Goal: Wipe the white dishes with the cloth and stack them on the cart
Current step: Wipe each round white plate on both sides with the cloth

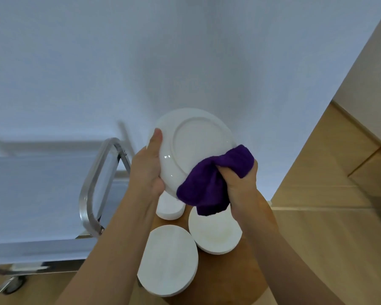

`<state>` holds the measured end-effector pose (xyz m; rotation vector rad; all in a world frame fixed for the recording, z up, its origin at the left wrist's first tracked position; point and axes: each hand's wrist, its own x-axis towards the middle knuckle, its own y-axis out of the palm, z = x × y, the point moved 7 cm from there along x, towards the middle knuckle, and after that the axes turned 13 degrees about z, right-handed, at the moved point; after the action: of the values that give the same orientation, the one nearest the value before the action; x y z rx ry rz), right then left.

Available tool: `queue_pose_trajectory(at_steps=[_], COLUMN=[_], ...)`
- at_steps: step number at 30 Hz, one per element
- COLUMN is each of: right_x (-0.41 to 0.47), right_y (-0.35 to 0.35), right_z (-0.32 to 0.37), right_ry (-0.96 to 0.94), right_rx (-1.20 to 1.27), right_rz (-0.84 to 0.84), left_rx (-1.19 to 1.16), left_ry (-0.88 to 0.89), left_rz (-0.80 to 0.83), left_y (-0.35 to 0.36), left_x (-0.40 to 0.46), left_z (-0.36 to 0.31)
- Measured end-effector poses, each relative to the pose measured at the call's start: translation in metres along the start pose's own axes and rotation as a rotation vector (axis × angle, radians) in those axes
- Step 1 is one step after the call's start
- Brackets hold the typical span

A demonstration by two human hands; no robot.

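My left hand (pixel 146 168) grips the left rim of a white plate (pixel 196 146), held up on edge with its underside facing me. My right hand (pixel 240 179) clutches a bunched purple cloth (pixel 209 186) against the plate's lower right edge. Below my arms, a round wooden table (pixel 229 276) carries more white dishes: a stack at the front (pixel 167 260), one on the right (pixel 216 236), and another (pixel 169 208) partly hidden under the held plate. The metal cart (pixel 31 194) stands to the left, its top shelf bare.
The cart's curved steel handle (pixel 92 183) rises between the cart shelf and my left arm. A white wall fills the background. A wooden floor and a light wood panel (pixel 350 150) lie to the right.
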<state>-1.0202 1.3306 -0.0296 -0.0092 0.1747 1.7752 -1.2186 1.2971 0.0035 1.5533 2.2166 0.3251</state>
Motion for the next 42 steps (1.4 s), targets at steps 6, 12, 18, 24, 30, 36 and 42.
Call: queue_pose_trajectory(at_steps=[6,12,18,24,30,36,42], right_x=[-0.013,0.006,-0.01,-0.04,-0.064,-0.034,-0.013], right_y=[-0.003,0.029,0.07,0.089,0.071,-0.006,-0.022], right_z=[-0.003,0.046,0.048,0.028,0.006,-0.061,-0.064], right_ry=[0.079,-0.167,-0.326,-0.474,-0.777,0.036,0.38], right_rx=[-0.103,-0.146,-0.407,-0.505,-0.813,-0.751,0.268], right_rz=[0.082,0.075,0.237,0.4,0.283,0.119,0.082], left_rx=[0.041,0.262,0.17,0.057,-0.077,-0.048,0.625], left_ry=[0.118,0.205,0.193,0.135,0.02,0.086,0.342], left_rz=[-0.092,-0.031,-0.031,-0.144,-0.182,-0.183,-0.072], left_y=[-0.007,0.014,0.006,-0.017,-0.029,-0.047,-0.024], left_x=[-0.005,-0.019,-0.016,-0.014,-0.016,-0.016,-0.023], left_z=[-0.001,0.003,0.006,0.01,0.03,0.02,-0.003])
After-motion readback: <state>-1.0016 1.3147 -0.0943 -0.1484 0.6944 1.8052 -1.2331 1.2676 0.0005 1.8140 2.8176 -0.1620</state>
